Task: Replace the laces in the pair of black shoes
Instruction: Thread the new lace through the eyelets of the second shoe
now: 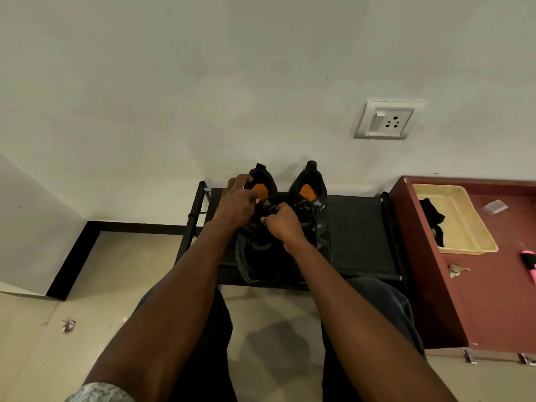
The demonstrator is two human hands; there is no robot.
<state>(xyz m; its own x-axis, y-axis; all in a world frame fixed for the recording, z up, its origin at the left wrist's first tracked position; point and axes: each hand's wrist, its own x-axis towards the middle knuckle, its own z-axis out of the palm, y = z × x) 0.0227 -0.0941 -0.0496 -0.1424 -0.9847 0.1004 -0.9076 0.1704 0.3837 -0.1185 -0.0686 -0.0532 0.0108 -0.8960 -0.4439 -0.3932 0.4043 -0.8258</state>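
Two black shoes with orange insoles stand side by side on a black shoe rack (356,236), heels to the wall. My left hand (239,203) grips the collar and tongue area of the left shoe (258,253). My right hand (282,224) is curled over the middle of that shoe and pinches its black lace, which is too dark to trace. The right shoe (311,198) stands untouched with its black lace (311,220) still threaded.
A maroon cabinet (493,300) stands to the right, bearing a cream tray (470,227) that holds a black cloth (433,221), plus keys (456,269) and a pink item (529,264). A wall socket (387,120) is above. A wrapper (68,325) lies on the tiled floor.
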